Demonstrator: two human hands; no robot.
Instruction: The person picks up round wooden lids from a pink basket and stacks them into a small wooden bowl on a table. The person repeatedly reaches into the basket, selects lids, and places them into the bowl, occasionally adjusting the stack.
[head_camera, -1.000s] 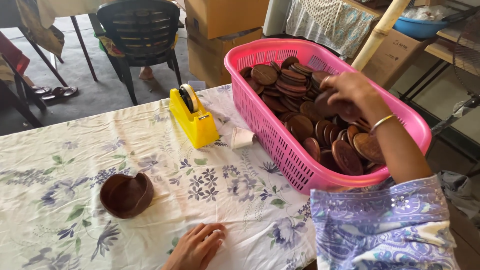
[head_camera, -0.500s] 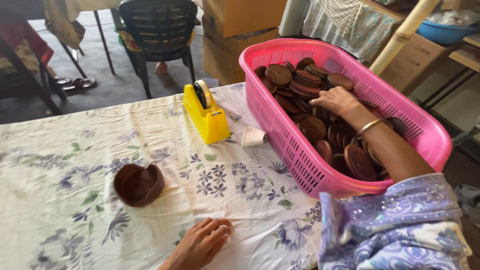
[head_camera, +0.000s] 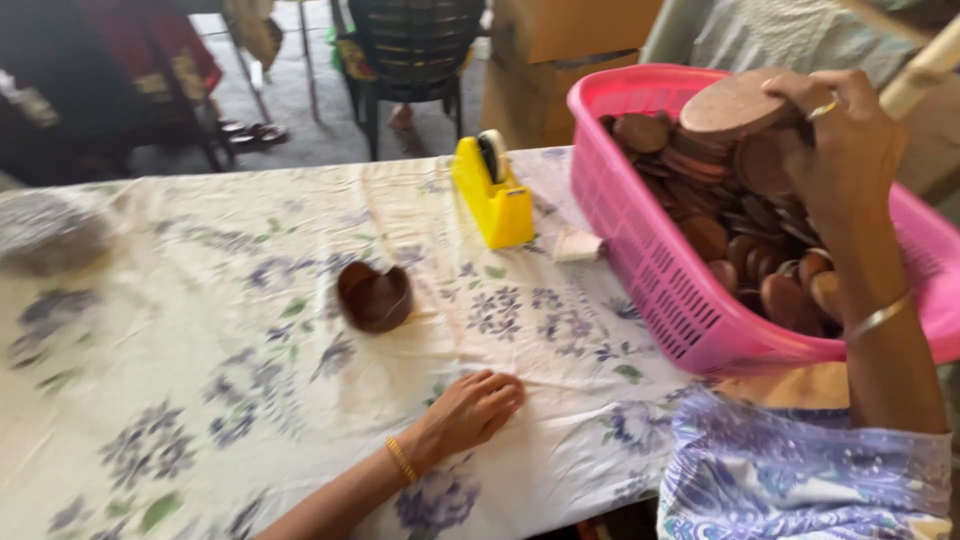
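Note:
My right hand (head_camera: 848, 140) is raised over a pink plastic basket (head_camera: 655, 260) and grips a round brown disc (head_camera: 733, 104) by its edge. The basket is full of similar brown discs (head_camera: 720, 235). My left hand (head_camera: 470, 410) rests on the floral tablecloth (head_camera: 220, 330) near the front edge, fingers loosely curled, holding nothing. A brown heart-shaped bowl (head_camera: 375, 296) sits on the cloth beyond the left hand.
A yellow tape dispenser (head_camera: 492, 192) stands left of the basket, with a small white scrap (head_camera: 577, 245) beside it. Behind the table are a dark plastic chair (head_camera: 412, 55) and cardboard boxes (head_camera: 560, 60). A clear wrapped bundle (head_camera: 50, 235) lies at the far left.
My right hand has lifted out of the basket's pile with a brown disc in it. The view has swung left. My left hand stays on the cloth.

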